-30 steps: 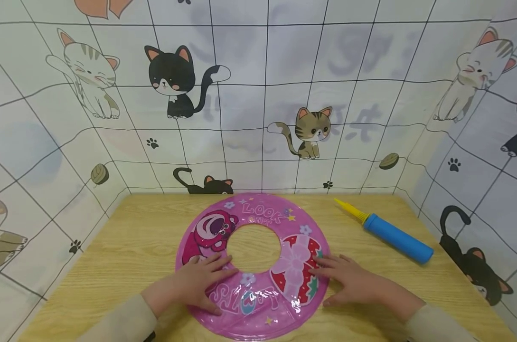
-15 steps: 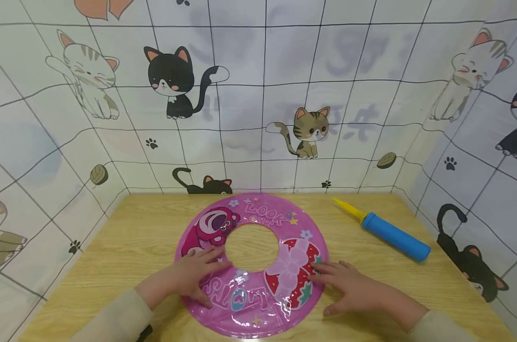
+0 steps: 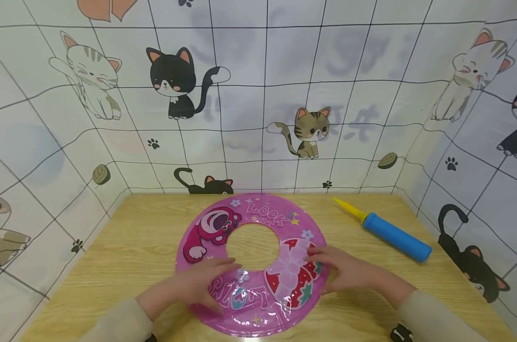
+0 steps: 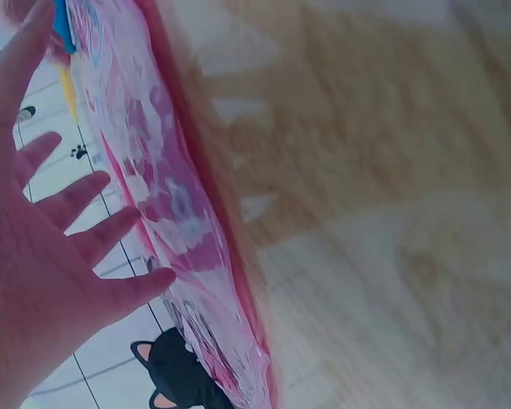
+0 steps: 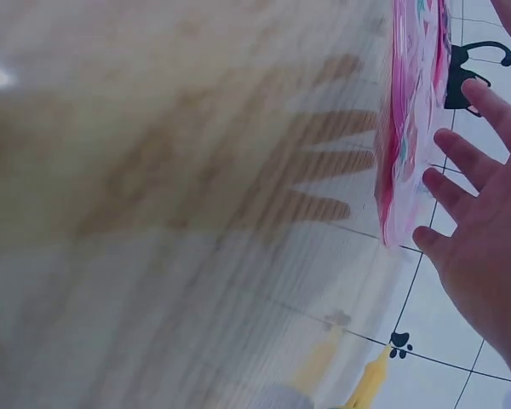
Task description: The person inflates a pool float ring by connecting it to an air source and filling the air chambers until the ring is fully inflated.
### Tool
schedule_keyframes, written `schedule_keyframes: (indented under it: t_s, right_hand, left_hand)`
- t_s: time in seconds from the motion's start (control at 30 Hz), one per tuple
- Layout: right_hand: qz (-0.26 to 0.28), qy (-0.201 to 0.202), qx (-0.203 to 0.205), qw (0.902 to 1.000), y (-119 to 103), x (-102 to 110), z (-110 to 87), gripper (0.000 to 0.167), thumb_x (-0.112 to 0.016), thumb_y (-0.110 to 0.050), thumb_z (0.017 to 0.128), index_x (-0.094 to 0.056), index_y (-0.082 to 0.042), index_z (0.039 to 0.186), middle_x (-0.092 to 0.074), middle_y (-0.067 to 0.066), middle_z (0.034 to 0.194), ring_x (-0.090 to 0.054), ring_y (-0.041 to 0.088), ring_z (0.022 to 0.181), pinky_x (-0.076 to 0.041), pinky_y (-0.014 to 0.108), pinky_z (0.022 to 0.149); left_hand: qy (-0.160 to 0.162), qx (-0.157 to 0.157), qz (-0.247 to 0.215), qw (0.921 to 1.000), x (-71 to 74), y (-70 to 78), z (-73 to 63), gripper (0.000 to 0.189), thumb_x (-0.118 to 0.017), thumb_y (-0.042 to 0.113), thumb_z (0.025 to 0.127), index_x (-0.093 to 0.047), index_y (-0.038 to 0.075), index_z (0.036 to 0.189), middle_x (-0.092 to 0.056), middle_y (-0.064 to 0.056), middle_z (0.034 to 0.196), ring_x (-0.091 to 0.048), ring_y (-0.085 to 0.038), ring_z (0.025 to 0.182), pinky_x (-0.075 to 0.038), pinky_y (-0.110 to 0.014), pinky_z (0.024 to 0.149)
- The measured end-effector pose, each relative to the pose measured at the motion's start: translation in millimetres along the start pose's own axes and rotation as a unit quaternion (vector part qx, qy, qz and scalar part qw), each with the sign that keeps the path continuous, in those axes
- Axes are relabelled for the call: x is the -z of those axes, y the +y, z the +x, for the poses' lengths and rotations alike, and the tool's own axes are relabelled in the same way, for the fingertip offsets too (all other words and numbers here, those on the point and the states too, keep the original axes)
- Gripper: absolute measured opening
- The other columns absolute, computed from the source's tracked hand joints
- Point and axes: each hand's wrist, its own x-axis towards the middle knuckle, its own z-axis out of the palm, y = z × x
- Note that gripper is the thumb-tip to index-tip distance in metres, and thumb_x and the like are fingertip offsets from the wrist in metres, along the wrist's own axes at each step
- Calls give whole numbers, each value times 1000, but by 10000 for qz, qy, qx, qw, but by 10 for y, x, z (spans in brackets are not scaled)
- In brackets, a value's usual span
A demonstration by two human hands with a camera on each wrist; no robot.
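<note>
A pink swim ring [image 3: 258, 325] with a bear, a strawberry bow and lettering printed on it lies flat on the wooden table. Its low, wrinkled side shows in the left wrist view, where the swim ring [image 4: 179, 196] looks thin. Over the ring's near left part is my left hand [image 3: 198, 285], fingers spread and relaxed. My right hand [image 3: 350, 270] is at the right edge, its fingertips over the strawberry print. Both wrist views show spread fingers close to the ring with nothing gripped; whether the fingertips touch it, I cannot tell.
A hand pump [image 3: 397, 237] with a blue barrel and yellow nozzle lies to the right on the table [image 3: 126, 247], its nozzle toward the back. Cat-patterned sheeting [image 3: 241, 104] walls the table at the back and both sides.
Since a second ago the ring has turned slightly clockwise. In the last half second my right hand has shifted a little away from me, and my left hand slightly to the right.
</note>
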Motion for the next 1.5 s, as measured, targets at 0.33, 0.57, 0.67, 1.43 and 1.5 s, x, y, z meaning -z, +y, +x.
schedule_keyframes:
  t_s: [0.33,0.57,0.67,1.43,1.5]
  right_hand:
    - [382,-431,163,9982,104,8,193,75,-82,-36,76,-52,-17,141,-25,13,158,-15,44,143,-19,68,107]
    - [624,-673,1,9958,130,9,203,74,-83,-33,75,-52,-22,142,-24,11,159,-11,45,144,-19,69,106]
    - [605,-696,-78,9957,119,0,175,75,-83,-35,75,-51,-25,142,-23,8,159,-9,43,144,-21,69,106]
    - [754,-1024,-424,9910,-289,-202,-204,73,-82,-39,76,-49,-39,141,-24,1,159,-8,43,144,-26,72,101]
    - [695,-1056,-420,9911,-317,-211,-214,73,-81,-39,76,-48,-40,141,-25,1,159,-10,43,144,-28,71,101]
  left_hand:
    - [-180,-306,104,9993,-65,55,-6,90,-87,45,68,-44,31,146,-38,-3,152,-33,-35,139,-30,-57,108]
    - [-229,-369,61,9990,-51,43,-14,89,-86,46,69,-46,25,145,-37,-4,152,-33,-34,139,-31,-54,109]
    - [-223,-402,68,9989,-43,27,-3,89,-85,47,69,-46,22,145,-39,-4,151,-33,-34,139,-31,-53,109]
    - [-249,-802,704,9940,60,-214,129,81,-82,52,70,-54,20,139,-46,-4,146,-35,-35,137,-24,-56,111]
    - [-254,-778,748,9938,69,-228,136,82,-81,54,70,-53,21,139,-45,-4,146,-34,-37,137,-23,-58,111]
